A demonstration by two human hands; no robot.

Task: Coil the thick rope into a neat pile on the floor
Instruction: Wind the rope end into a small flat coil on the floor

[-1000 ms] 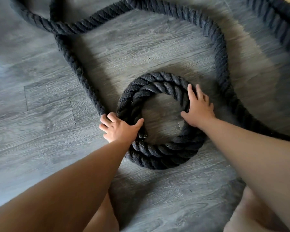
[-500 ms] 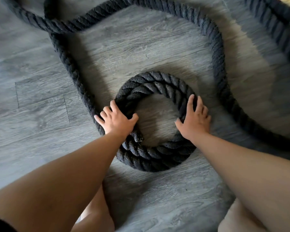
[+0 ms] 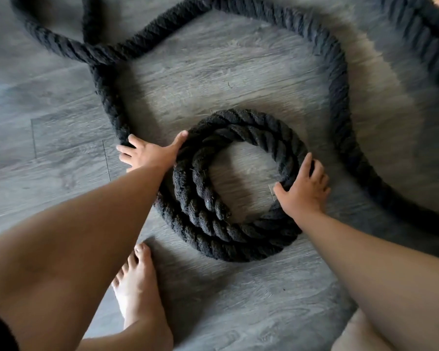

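Thick black rope (image 3: 238,239) lies partly coiled on a grey plank floor (image 3: 61,138), with a hand at each side.
The coil sits at centre, and its loose length loops away behind and to the right. The left hand (image 3: 150,154) rests spread-fingered on the incoming strand, thumb against the coil's outer edge. The right hand (image 3: 302,191) grips the coil's right side, thumb inside the ring. A bare foot (image 3: 137,295) stands near.

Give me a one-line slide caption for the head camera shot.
Left hand presses the outer turn while right hand grips the thick rope coil on a grey plank floor.
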